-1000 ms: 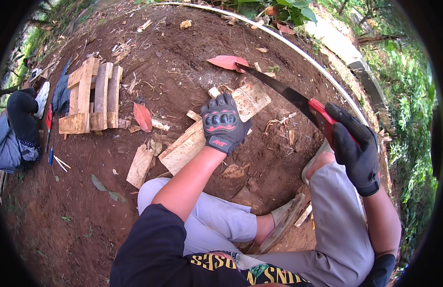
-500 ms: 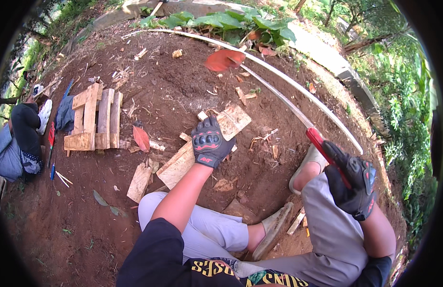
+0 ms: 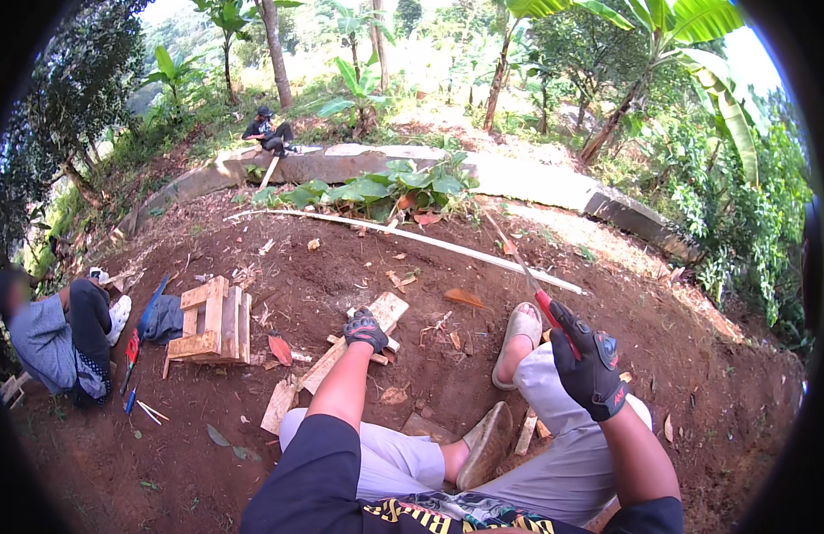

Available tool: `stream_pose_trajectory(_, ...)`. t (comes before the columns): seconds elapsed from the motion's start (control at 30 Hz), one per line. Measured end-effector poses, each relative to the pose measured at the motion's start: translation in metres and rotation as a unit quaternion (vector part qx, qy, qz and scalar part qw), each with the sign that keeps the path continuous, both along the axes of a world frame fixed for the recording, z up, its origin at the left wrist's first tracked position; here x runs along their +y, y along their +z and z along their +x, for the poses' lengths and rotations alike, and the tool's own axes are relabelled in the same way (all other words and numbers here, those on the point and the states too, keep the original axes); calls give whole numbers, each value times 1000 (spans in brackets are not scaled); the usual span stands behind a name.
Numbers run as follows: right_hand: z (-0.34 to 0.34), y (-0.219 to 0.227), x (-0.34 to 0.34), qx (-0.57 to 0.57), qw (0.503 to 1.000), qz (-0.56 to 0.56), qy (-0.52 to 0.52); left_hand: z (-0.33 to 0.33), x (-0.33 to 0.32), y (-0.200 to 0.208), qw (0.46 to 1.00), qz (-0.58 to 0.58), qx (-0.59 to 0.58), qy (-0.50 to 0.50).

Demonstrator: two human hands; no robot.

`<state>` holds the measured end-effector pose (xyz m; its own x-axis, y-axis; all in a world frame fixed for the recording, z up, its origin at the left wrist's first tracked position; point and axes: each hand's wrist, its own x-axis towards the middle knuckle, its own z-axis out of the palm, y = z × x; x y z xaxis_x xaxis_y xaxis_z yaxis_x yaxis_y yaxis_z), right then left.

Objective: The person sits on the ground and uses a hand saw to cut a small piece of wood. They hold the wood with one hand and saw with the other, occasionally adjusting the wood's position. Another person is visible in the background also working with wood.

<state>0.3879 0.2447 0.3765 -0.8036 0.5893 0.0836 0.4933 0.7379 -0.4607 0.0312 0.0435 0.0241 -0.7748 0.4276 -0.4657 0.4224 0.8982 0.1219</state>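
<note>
I sit on bare soil with my legs out in front of me. My left hand (image 3: 366, 330), in a black and red glove, presses down on a pale wooden plank (image 3: 354, 349) that lies slantwise on the ground. My right hand (image 3: 590, 369), gloved in black, is shut on the red handle of a long thin blade (image 3: 514, 255) that points up and away over my right knee. The blade is raised well clear of the plank.
A small slatted wooden frame (image 3: 214, 321) stands left of the plank. A person (image 3: 52, 336) sits at the far left with tools beside them. Another person (image 3: 268, 130) sits on a concrete kerb (image 3: 554, 185) at the back. A long pale pole (image 3: 412, 237) lies across the soil.
The view has tilted up from the ground to the trees. My right hand has lifted the blade higher and more upright. My left hand has stayed on the plank.
</note>
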Motion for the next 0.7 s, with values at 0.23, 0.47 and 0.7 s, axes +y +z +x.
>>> stream_pose_trajectory(0.23, 36, -27, -34, 120, 987, -53, -96, 1, 4, 100, 997, 41, 30, -56)
stream_pose_trajectory(0.47, 32, -121, -86, 166, 969, -157, -89, 32, -13, 61, 992, 28, 57, -106)
stream_pose_trajectory(0.7, 17, -131, -119, 95, 970, -222, -6, 54, -22, -24, 997, -14, 7, -77)
